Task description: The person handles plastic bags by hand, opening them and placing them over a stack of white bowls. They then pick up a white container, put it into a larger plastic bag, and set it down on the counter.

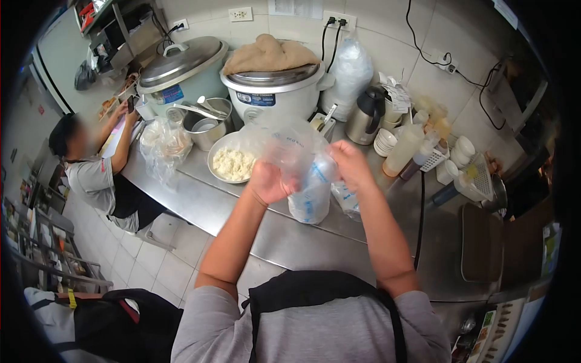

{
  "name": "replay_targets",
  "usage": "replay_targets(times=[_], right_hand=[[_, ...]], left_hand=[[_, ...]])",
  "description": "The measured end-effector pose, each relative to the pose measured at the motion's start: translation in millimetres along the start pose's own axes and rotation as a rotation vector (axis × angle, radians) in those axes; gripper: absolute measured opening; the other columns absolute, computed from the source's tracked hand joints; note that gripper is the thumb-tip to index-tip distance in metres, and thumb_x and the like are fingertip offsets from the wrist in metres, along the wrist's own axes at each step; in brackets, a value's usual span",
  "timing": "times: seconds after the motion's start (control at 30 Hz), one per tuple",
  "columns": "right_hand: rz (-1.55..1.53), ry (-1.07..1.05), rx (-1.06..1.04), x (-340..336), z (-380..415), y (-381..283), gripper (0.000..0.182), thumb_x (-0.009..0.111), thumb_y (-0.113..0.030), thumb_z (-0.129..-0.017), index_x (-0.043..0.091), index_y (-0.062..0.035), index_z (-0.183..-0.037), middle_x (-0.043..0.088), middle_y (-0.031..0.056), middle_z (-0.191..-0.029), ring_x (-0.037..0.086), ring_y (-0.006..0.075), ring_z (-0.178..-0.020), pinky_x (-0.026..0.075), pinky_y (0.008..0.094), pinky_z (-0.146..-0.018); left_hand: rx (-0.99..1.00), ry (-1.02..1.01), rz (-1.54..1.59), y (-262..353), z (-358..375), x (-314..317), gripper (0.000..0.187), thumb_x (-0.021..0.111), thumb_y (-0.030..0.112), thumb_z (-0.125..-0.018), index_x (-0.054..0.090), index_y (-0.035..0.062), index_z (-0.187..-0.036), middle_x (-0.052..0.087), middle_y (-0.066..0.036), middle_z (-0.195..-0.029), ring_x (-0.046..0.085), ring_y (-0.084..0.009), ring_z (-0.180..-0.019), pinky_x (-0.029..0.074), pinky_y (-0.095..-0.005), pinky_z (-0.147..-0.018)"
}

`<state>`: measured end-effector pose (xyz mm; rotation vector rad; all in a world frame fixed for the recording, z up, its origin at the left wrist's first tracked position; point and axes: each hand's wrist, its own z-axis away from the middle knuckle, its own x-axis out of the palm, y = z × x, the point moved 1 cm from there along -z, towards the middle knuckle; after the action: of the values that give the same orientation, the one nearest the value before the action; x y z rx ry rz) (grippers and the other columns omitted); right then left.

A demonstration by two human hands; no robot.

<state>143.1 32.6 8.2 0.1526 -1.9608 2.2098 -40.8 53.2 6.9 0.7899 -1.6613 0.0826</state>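
Observation:
A clear plastic bag point(289, 140) with faint printing is stretched between my hands above the steel counter. My left hand point(270, 181) is closed on its left side, beside a bowl of white rice point(234, 164). At the bag's right edge, my right hand point(351, 163) pinches the thin film, slightly blurred. Under and between the hands stands a bundle of clear bags with blue print point(310, 196), partly covered by the held bag. Another blue-printed plastic pack point(347, 199) lies just right of it, partly behind my right forearm.
Two large rice cookers point(257, 97) stand at the back, one topped with a brown cloth. Left are a steel pot point(209, 138) with utensils and a knotted plastic bag point(164, 145). A thermos point(365, 115), squeeze bottles point(404, 148) and bowls stand right. A person point(97, 163) sits at the left end.

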Motion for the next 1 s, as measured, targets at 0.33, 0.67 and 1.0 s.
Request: replay_targets(times=[0.33, 0.67, 1.0], right_hand=[[0.183, 0.166, 0.124, 0.3, 9.1, 52.1, 0.02, 0.04, -0.017, -0.084, 0.054, -0.0032, -0.089, 0.055, 0.003, -0.072, 0.048, 0.0097, -0.056, 0.038, 0.0223, -0.047], [0.223, 0.23, 0.113, -23.5, -0.7, 128.1, 0.021, 0.043, -0.02, -0.084, 0.054, -0.0022, -0.081, 0.055, 0.0032, -0.07, 0.048, 0.0093, -0.061, 0.039, 0.0226, -0.056], [0.525, 0.51, -0.388, -60.8, -12.7, 114.7, 0.017, 0.048, -0.019, -0.082, 0.05, -0.0021, -0.082, 0.052, 0.0056, -0.072, 0.049, 0.0129, -0.066, 0.04, 0.0246, -0.062]], left_hand=[[0.0, 0.238, 0.17, -29.0, 15.1, -61.3, 0.037, 0.035, 0.033, -0.082, 0.051, 0.0038, -0.097, 0.057, -0.009, -0.085, 0.055, -0.0165, -0.062, 0.046, -0.0274, -0.052], [0.025, 0.663, 0.004, -61.1, 18.9, -133.6, 0.025, 0.04, 0.02, -0.083, 0.05, 0.004, -0.1, 0.056, -0.009, -0.092, 0.057, -0.0199, -0.079, 0.049, -0.0347, -0.068], [0.245, 1.077, -0.274, -75.1, 28.4, -159.6, 0.012, 0.039, 0.013, -0.08, 0.05, 0.0086, -0.08, 0.048, -0.002, -0.061, 0.045, -0.0125, -0.046, 0.033, -0.0261, -0.034]])
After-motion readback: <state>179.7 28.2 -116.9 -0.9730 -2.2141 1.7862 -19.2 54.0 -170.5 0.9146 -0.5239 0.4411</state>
